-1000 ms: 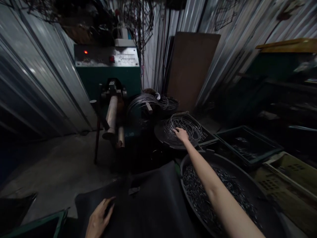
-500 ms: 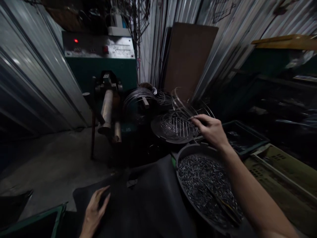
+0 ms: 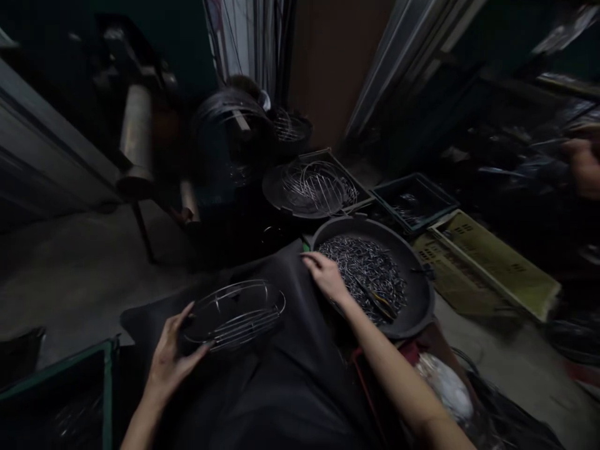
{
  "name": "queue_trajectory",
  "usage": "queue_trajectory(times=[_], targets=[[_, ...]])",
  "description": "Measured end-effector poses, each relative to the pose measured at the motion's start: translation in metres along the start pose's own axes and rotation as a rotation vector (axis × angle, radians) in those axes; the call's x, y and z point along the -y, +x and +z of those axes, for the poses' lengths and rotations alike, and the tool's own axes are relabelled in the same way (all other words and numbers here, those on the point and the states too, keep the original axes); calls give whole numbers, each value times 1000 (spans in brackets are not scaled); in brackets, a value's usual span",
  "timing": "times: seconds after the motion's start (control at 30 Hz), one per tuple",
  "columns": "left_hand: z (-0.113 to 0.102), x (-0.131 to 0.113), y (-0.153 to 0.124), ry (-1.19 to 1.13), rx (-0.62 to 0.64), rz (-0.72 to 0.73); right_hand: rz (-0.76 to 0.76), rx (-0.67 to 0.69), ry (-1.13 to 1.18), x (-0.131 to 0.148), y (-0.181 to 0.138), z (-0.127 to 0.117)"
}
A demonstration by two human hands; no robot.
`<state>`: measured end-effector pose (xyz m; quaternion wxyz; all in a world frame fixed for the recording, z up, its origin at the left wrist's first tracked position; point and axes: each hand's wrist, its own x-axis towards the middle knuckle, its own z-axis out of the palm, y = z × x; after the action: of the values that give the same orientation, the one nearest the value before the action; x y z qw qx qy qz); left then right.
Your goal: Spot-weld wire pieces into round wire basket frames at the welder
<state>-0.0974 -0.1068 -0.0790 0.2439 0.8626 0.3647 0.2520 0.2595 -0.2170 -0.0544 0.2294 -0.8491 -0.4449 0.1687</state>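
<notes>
Head view: one silver oval wire grille [image 3: 246,326] is now off the tangled silver wire pile [image 3: 312,184], its edge in the fingers of the left hand [image 3: 169,356] at seven o'clock; the right hand [image 3: 325,277], beside the round dark-grey pan [image 3: 424,306], has narrowed fingers, load untellable; at three o'clock a co-worker's hand [image 3: 585,165] is blurred, cut off

No readable text, number or sign; faint marks on the yellow crate [image 3: 462,275] too blurred for reading
</notes>
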Motion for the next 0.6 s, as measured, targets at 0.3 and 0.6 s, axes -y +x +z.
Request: queue_trajectory(times=[0.3, 0.6], targets=[[-2, -42, 25, -14, 3, -11, 429, 167, -343, -122, 4, 21], [-21, -47, 32, -101, 189, -17, 405, -39, -380, -135, -21, -13]])
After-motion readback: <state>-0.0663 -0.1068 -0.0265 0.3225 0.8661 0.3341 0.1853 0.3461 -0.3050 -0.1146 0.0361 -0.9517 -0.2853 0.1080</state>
